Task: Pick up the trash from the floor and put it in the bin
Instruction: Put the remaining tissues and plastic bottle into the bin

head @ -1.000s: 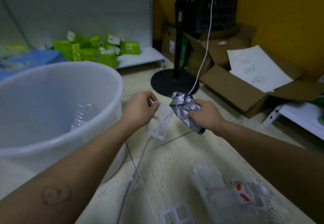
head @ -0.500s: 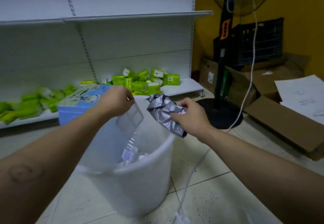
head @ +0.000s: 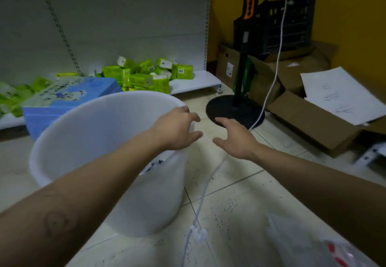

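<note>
Clear plastic trash (head: 309,248) lies on floor (head: 240,183), lower right of frame. White bin (head: 108,162) at centre left. Left hand (head: 177,129) over bin's right rim, right hand (head: 234,139) beside it; both spread, empty. Fan base (head: 234,110) beyond.

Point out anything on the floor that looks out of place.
Clear plastic packaging with red marks lies loose on the tiles at lower right, not in the bin. A white cord trails across the floor past it. Both hands are empty.
</note>
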`<action>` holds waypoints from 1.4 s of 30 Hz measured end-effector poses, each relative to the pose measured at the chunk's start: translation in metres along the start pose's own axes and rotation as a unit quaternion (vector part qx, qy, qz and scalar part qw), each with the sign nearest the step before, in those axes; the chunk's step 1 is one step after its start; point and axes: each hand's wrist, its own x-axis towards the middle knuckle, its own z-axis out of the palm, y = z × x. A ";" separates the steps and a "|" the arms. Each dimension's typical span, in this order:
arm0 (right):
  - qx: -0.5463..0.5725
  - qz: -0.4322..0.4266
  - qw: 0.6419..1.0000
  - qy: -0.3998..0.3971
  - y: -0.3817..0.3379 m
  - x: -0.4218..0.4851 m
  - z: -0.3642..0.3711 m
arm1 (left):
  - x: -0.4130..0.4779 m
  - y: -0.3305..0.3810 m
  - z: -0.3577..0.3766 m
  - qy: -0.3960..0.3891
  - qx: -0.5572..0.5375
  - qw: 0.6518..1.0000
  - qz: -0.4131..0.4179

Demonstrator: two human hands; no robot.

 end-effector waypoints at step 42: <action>-0.029 0.049 0.947 -0.317 0.223 -0.082 0.115 | -0.093 0.103 0.293 -0.165 -0.319 0.914 -0.189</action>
